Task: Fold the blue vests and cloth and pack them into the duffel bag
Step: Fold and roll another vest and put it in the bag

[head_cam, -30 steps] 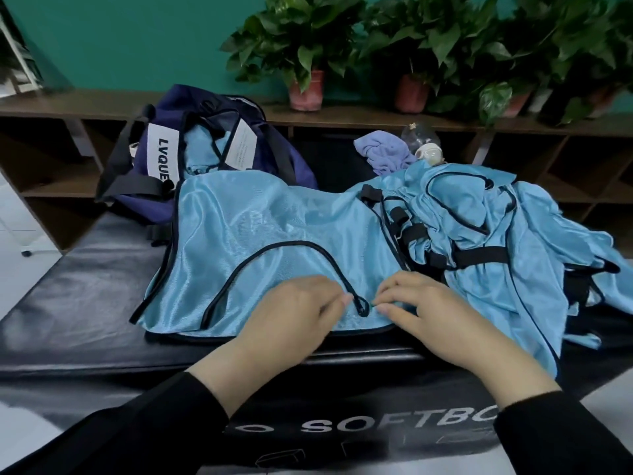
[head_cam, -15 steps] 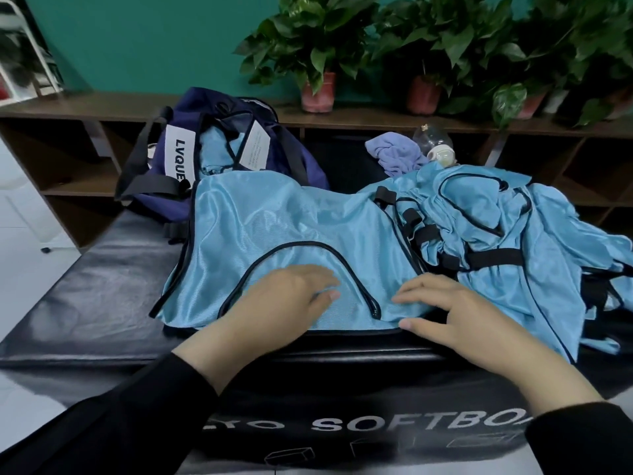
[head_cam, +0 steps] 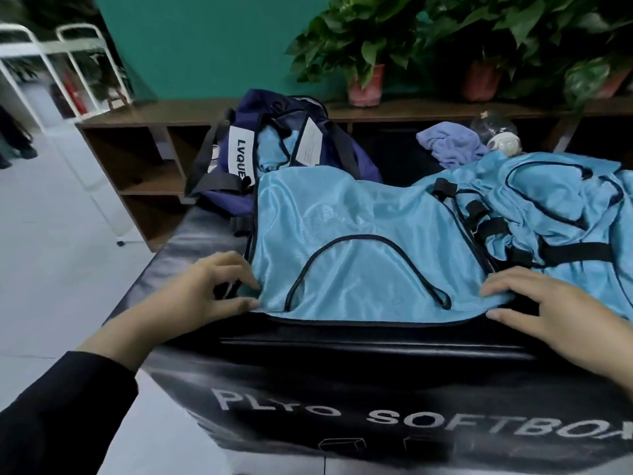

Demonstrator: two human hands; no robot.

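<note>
A: Start at the left. The left hand (head_cam: 202, 289) has its grip pinching the near-left corner of the shiny light-blue mesh vest with black piping (head_cam: 359, 241), thumb under the hem and fingertips on top. That vest lies spread flat on the black padded plyo box, our counter (head_cam: 191, 231).

B: And the other side?

A: The right hand (head_cam: 548, 303) rests on the near-right corner. Its fingers lie on the fabric, thumb along the hem; whether the grip has really closed on the cloth I cannot tell.

B: So how should the fold go?

A: I would take both near corners evenly, lift together, and carry the hem straight back, so the slippery mesh does not skew. Keep the black neck piping (head_cam: 363, 265) centred.

B: Any snags?

A: The heap of more blue vests with black straps (head_cam: 555, 214) overlaps the right edge; straps could drag along. The navy duffel bag (head_cam: 239, 156) stands open behind, 1 blue piece already inside. The lilac cloth (head_cam: 448, 145) waits further back.
</note>
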